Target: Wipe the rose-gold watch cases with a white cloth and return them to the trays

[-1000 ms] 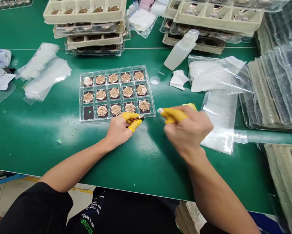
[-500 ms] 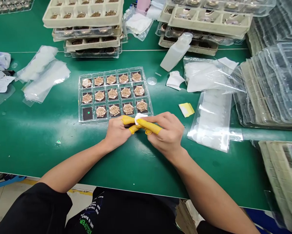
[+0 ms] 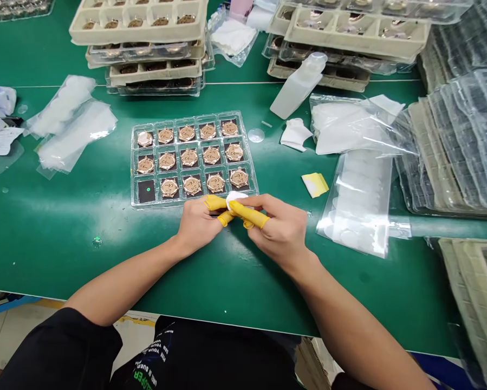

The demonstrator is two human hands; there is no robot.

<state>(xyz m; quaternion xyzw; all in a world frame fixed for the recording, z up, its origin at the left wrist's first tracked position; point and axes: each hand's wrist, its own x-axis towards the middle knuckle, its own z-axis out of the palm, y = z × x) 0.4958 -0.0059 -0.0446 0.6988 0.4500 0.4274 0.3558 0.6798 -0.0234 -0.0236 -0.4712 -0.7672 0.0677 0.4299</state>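
Yellow finger cots cover some fingertips of both hands, which meet just in front of a clear plastic tray (image 3: 134,201). My right hand (image 3: 281,230) is closed on a white cotton pad (image 3: 235,196), pressing it toward the left fingertips. My left hand (image 3: 200,225) is closed too; whatever it pinches lies hidden behind fingers and pad. Rose-gold watch cases (image 3: 192,185), backs up, fill the tray's compartments except the front left one, where a black liner (image 3: 147,190) with a green dot shows.
Stacked trays of watch parts stand at the back left (image 3: 137,32) and back right (image 3: 357,40). A white bottle (image 3: 298,86), white cloths (image 3: 296,134) and a plastic bag of round pads (image 3: 359,200) lie to the right. More clear trays (image 3: 462,146) pile at the right edge.
Both hands stay together at the pad, with only a slight shift of the fingers. The whole view has moved a little.
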